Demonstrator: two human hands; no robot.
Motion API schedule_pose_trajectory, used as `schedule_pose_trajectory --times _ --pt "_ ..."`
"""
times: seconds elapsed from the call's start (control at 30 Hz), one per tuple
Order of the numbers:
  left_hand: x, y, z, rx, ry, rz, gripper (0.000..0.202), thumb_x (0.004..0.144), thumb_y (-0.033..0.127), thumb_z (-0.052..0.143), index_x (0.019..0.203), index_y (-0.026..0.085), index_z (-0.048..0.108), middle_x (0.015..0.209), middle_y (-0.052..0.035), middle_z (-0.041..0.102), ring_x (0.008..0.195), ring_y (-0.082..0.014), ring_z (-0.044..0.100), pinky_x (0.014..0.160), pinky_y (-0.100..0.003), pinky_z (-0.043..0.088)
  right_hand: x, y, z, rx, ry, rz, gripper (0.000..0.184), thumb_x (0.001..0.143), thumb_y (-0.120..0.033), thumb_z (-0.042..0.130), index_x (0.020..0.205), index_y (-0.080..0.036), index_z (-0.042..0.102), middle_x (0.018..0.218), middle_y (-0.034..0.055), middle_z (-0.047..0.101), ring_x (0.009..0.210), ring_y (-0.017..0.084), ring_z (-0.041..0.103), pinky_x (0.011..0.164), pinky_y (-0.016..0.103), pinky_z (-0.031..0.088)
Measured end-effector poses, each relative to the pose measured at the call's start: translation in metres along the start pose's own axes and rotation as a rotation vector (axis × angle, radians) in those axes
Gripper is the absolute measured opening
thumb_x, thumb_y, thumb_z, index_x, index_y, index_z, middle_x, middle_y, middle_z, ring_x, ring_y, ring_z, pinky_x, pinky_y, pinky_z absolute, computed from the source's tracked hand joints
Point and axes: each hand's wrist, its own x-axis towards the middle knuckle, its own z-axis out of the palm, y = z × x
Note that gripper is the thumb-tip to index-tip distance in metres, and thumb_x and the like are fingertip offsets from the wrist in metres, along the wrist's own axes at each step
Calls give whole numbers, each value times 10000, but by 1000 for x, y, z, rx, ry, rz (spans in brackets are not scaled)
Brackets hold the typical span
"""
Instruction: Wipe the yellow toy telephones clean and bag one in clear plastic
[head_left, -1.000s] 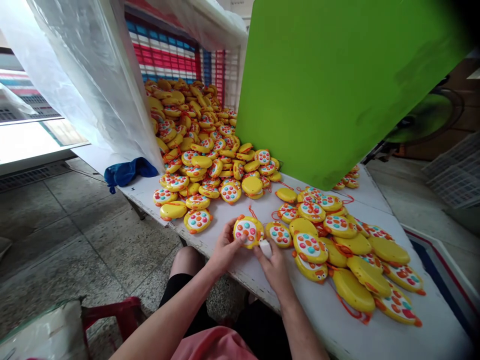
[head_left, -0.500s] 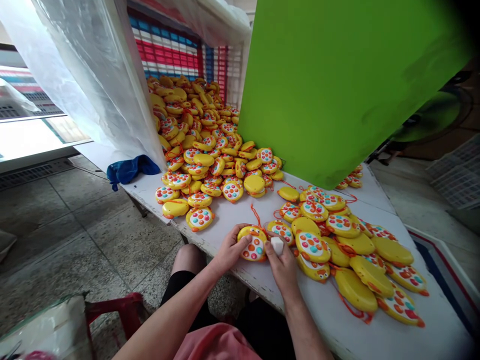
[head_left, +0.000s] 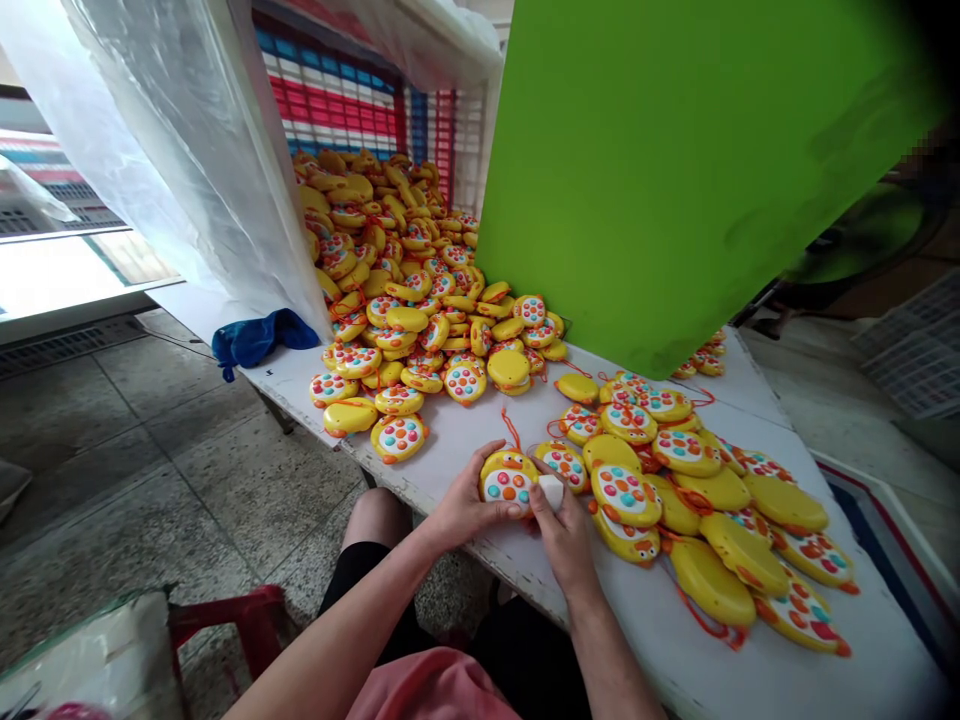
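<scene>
We are holding one yellow toy (head_left: 508, 480) in our left hand (head_left: 469, 500), with the fingers curling around its side and the thumb lying along its bottom edge. Our right hand (head_left: 562, 535) is pinching a white block (head_left: 551, 492), and its thumb is reaching over the toy's right edge. The toy is sitting by the table's (head_left: 442, 440) front edge, between the big heap (head_left: 405, 320) and the loose pile (head_left: 712, 490); we cannot tell if it is touching the table. To be working well, we should be keeping the left grip firm but soft, leaving the dots showing, and minding that the orange string (head_left: 511, 428) is staying clear of our fingers. We should be holding the block lightly, so it is not bumping the face. Half a second ago our left thumb was pressing up on the dots; now it is resting lower. A second ago the face was pointing to the right; now it is showing at the top. Both piles are staying put.
</scene>
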Motion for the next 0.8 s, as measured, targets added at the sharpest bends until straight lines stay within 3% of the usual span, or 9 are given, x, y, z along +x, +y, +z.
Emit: schedule_pose_trajectory --times 0.07,0.13,0.23,0.6,0.7,0.8 --pt "0 1 -1 26 8 17 909 668 308 824 1410 236 305 1242 -94 570 1045 -222 597 886 -334 510 -1 0 0 13 -9 51 558 854 -507 585 1310 -188 554 1230 119 636 938 262 660 702 341 573" --pt "0 1 -1 74 38 38 728 778 368 728 1387 218 358 1243 -94 573 1065 -217 586 907 -334 499 -1 0 1 31 -31 111 601 841 -530 593 1328 -182 536 1094 106 687 696 209 650 542 305 545" --pt "0 2 -2 114 67 56 491 890 416 576 1314 202 454 1230 -90 587 1055 -204 585 900 -321 499 -3 -2 1 68 -58 141 621 829 -541 605 1326 -175 535 983 81 700 563 160 583 481 280 512" --pt "-1 4 0 88 96 16 488 873 421 596 1286 196 466 1191 -81 606 1010 -199 600 858 -298 511 -2 5 1 69 -73 126 619 854 -533 580 1338 -152 520 1016 98 677 588 144 562 491 256 503" --pt "-1 6 0 106 112 12 471 869 418 598 1259 184 478 1150 -78 618 967 -191 607 830 -289 518 -3 7 3 69 -81 107 615 857 -531 580 1339 -153 517 1148 122 648 781 202 631 559 261 526" --pt "-2 8 -1 105 126 2 447 874 424 586 1239 186 482 1108 -69 633 938 -190 614 813 -292 524 -4 6 5 124 -105 85 582 878 -493 575 1350 -160 501 1225 127 623 1030 252 620 774 313 554"
